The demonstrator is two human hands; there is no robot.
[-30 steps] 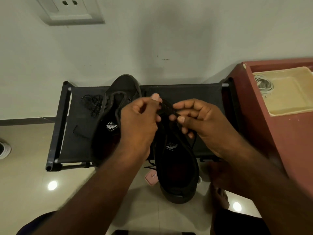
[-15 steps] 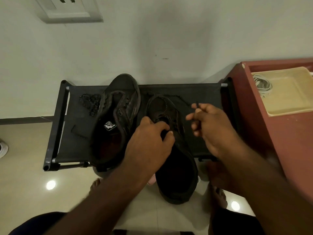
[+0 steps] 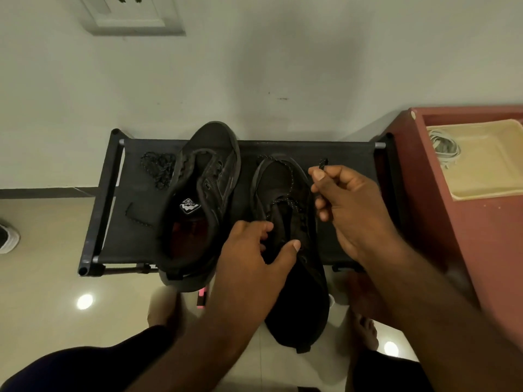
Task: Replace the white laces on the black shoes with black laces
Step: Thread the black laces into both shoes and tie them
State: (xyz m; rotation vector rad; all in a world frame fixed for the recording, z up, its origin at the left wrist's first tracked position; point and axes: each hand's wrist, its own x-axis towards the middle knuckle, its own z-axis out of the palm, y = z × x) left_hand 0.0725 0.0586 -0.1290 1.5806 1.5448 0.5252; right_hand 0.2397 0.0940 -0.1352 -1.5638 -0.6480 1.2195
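Two black shoes sit on a low black rack (image 3: 133,244) against the wall. The left shoe (image 3: 203,193) lies near the middle, its toe at the far edge and its heel over the near edge. The right shoe (image 3: 276,179) lies just beside it, its heel hanging well past the near edge. A speckled black lace (image 3: 291,182) crosses the right shoe's toe and runs through its upper eyelets. The right hand (image 3: 351,205) hovers over the right half of the rack, thumb and forefinger pinching the lace just below its tip, which sticks up beyond the fingers (image 3: 319,175); the other fingers are curled in. The left hand (image 3: 254,258) rests on the right shoe's throat, its fingers bent onto the eyelet rows and its thumb stretched across, holding the shoe; whether it also pinches the lace cannot be told. A second black lace (image 3: 158,169) lies bunched in the far left corner of the rack. White laces (image 3: 444,148) lie coiled in a cream tray (image 3: 486,176) on a red cabinet (image 3: 467,250) to the right.
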